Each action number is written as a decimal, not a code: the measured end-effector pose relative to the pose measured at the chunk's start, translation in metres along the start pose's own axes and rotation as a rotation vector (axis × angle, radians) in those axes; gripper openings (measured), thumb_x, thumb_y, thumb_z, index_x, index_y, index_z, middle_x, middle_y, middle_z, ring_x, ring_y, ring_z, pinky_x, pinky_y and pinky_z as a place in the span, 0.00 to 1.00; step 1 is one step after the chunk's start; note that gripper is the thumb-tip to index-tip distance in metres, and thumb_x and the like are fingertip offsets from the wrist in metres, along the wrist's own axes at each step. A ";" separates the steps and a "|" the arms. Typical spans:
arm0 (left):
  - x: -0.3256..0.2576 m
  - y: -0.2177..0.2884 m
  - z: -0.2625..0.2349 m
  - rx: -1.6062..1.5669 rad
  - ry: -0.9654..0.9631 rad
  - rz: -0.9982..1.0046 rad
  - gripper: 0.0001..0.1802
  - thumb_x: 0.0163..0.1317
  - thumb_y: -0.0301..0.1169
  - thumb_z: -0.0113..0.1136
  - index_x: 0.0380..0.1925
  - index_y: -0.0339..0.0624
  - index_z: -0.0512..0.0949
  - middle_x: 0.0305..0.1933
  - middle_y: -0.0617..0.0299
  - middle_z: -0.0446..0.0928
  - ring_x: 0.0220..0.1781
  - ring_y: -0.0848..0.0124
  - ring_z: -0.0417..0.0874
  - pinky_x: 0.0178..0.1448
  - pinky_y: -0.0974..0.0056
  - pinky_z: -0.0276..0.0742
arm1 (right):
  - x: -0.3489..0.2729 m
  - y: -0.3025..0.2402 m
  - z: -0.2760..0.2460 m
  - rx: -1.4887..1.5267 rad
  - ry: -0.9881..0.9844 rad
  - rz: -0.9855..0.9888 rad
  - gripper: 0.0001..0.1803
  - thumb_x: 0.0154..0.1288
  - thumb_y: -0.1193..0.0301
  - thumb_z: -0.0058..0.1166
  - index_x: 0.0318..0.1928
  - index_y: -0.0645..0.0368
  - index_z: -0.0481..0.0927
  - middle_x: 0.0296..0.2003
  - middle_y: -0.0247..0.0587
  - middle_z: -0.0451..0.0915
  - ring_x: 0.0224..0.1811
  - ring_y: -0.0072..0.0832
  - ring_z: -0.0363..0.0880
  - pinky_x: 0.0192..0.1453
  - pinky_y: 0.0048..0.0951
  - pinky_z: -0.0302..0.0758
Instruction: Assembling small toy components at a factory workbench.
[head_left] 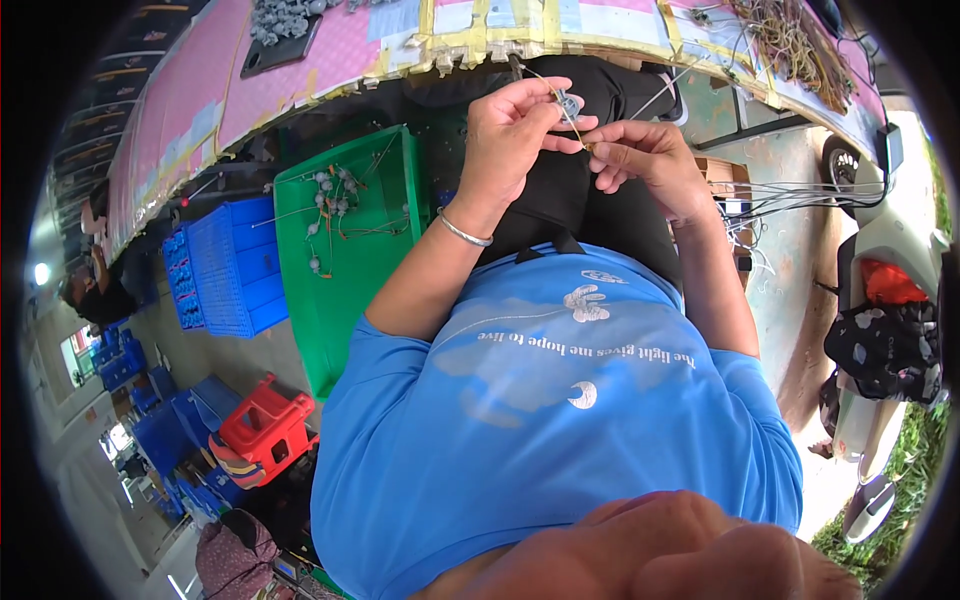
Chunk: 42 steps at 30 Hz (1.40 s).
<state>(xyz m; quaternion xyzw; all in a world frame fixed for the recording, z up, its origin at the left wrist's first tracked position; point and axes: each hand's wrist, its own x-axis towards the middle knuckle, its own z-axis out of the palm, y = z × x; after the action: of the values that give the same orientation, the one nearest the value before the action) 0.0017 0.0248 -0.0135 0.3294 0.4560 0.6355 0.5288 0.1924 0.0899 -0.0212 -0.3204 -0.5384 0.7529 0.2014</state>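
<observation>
Grey, small fitting sits pinched in the left hand, above the green tray; the right hand pinches its thin wire. A loosened pinch could drop the fitting beside the tray.

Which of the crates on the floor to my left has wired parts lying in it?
The green crate, nearest your left hand. Small grey parts with wires lie in it; the blue crate beside it looks empty.

Blue T-shirt, silver bangle
</observation>
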 end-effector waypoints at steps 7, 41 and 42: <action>0.012 0.004 0.002 0.185 -0.060 0.035 0.17 0.68 0.25 0.56 0.53 0.24 0.75 0.46 0.44 0.83 0.44 0.55 0.88 0.37 0.66 0.88 | 0.004 0.006 -0.011 0.008 -0.002 0.016 0.11 0.67 0.73 0.59 0.46 0.67 0.83 0.31 0.40 0.84 0.28 0.22 0.83 0.35 0.22 0.82; 0.028 -0.003 0.037 -0.053 -0.198 -0.266 0.12 0.64 0.25 0.55 0.44 0.29 0.80 0.34 0.44 0.84 0.24 0.65 0.86 0.25 0.68 0.85 | 0.026 0.002 -0.029 0.512 0.172 -0.387 0.06 0.71 0.75 0.54 0.42 0.61 0.82 0.50 0.50 0.82 0.58 0.40 0.80 0.58 0.36 0.79; 0.029 -0.003 0.038 -0.049 -0.200 -0.270 0.12 0.64 0.25 0.55 0.44 0.29 0.80 0.34 0.44 0.84 0.24 0.65 0.86 0.25 0.68 0.85 | 0.025 0.000 -0.025 0.534 0.190 -0.362 0.05 0.70 0.74 0.55 0.42 0.62 0.82 0.48 0.49 0.83 0.53 0.36 0.81 0.56 0.34 0.79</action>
<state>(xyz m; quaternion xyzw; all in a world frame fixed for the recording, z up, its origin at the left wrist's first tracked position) 0.0308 0.0615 -0.0040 0.3140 0.4256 0.5337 0.6599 0.1920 0.1228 -0.0333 -0.2244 -0.3492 0.7861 0.4581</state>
